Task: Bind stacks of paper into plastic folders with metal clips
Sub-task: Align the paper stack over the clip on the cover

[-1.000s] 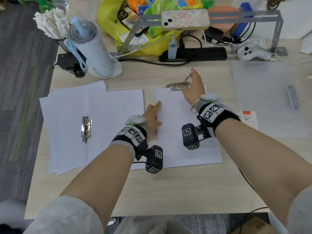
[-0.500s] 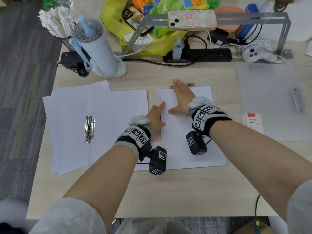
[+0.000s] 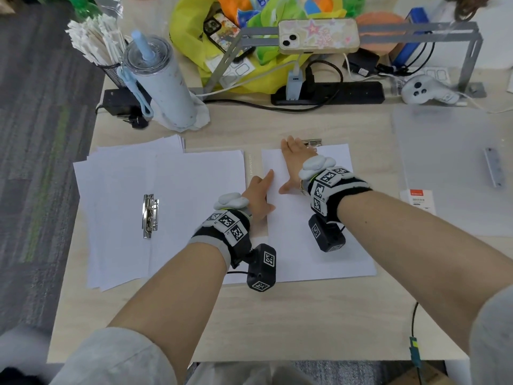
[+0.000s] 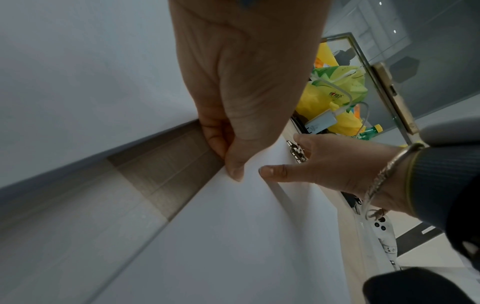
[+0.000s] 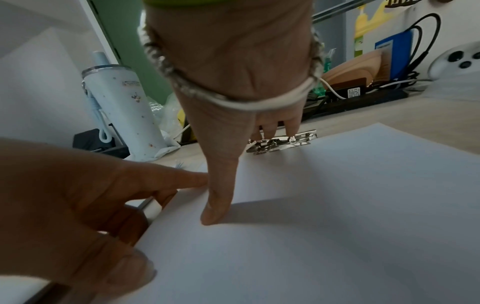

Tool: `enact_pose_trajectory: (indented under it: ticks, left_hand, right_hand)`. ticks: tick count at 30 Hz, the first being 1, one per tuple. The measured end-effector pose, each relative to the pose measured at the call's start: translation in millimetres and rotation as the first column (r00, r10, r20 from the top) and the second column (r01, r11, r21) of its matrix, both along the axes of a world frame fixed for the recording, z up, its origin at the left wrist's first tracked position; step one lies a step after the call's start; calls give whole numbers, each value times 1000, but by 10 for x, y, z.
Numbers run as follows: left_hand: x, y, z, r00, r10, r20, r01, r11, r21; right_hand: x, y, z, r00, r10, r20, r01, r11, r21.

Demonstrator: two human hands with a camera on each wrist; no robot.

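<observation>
Pressing flat now, the right hand (image 3: 295, 162) lies spread on the far end of the paper stack (image 3: 327, 218), straight fingers reaching the metal clip (image 3: 313, 142) at the stack's top edge. A second ago those fingers had the clip's lever pinched up; now it's down, so by my reading this stack is clamped. The left hand (image 3: 256, 197) rests on the stack's left edge, forefinger out, steadying it. A second clip (image 3: 150, 215) lies loose on the spread sheets to the left, and a frosted plastic folder (image 3: 449, 173) waits on the tabletop (image 3: 277, 323) to the right.

From the left wrist, thumb and curled fingers (image 4: 235, 164) pinch the sheet's edge; the right hand's thumb sits just beside them, and the clip peeks out behind it.

From the right wrist, fingertips (image 5: 292, 128) touch the clip, which lies flat on the paper's far edge; the tumbler (image 5: 122, 111) stands beyond.

Hard to say whether a folder lies under this stack, since paper covers everything. The clip's left half hides behind the hand.
</observation>
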State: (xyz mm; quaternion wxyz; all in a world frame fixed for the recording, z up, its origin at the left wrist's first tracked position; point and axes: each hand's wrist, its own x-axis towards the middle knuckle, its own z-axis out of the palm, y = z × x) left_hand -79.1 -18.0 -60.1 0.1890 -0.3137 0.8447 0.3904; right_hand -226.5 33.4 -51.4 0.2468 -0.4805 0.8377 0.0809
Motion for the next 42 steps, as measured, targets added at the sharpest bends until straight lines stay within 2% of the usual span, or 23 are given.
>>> enact_pose_trajectory:
  ticks: [3, 9, 14, 25, 28, 31, 36, 42]
  left_hand:
    - [-6, -3, -1, 1000, -2, 2, 2, 1000, -6]
    - [-6, 9, -1, 1000, 3, -13, -3, 1000, -24]
    - [-14, 9, -31, 1000, -4, -5, 4, 1000, -29]
    - [-8, 51, -13, 1000, 26, 4, -26, 1000, -15]
    - [5, 114, -17, 994, 105, -2, -105, 994, -32]
    - [1, 196, 17, 979, 203, -22, -204, 977, -59]
    - [62, 322, 182, 980, 199, 23, -196, 975, -101]
    - [302, 404, 304, 955, 287, -77, -295, 944, -144]
  right_hand:
    - [-20, -12, 21, 998, -35, 42, 37, 998, -57]
    - [-42, -27, -7, 998, -33, 62, 34, 999, -19]
    - [-27, -102, -11, 999, -42, 22, 43, 999, -14]
    - [-31, 157, -19, 988, -131, 79, 138, 986, -90]
    - [30, 259, 26, 975, -186, 121, 198, 975, -103]
    - [72, 416, 109, 963, -250, 101, 253, 967, -23]
    - [73, 705, 225, 942, -323, 95, 322, 946, 29]
    - [236, 1088, 298, 931, -360, 69, 357, 933, 49]
